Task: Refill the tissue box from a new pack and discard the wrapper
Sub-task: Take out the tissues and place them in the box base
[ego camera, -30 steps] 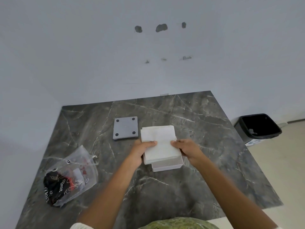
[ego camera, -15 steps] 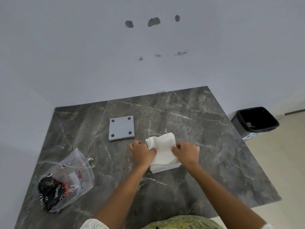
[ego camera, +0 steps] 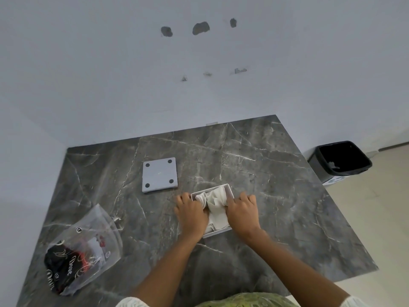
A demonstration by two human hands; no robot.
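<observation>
A white open tissue box (ego camera: 230,189) stands on the dark marble table (ego camera: 276,196). A stack of white tissues (ego camera: 215,203) sits crumpled inside it. My left hand (ego camera: 191,214) presses on the left side of the stack, my right hand (ego camera: 242,212) on the right side, with fingers curled onto the tissues. The box's grey square lid (ego camera: 159,175), with a dark pad at each corner, lies flat behind and to the left. The clear plastic wrapper (ego camera: 81,253) with black and red print lies at the table's front left.
A black-lined waste bin (ego camera: 339,161) stands on the floor past the table's right edge. A white wall runs along the table's far and left sides.
The flat stack was held above the box; both hands have pushed it down, and it now sits bunched inside the box walls. The view has shifted slightly.
</observation>
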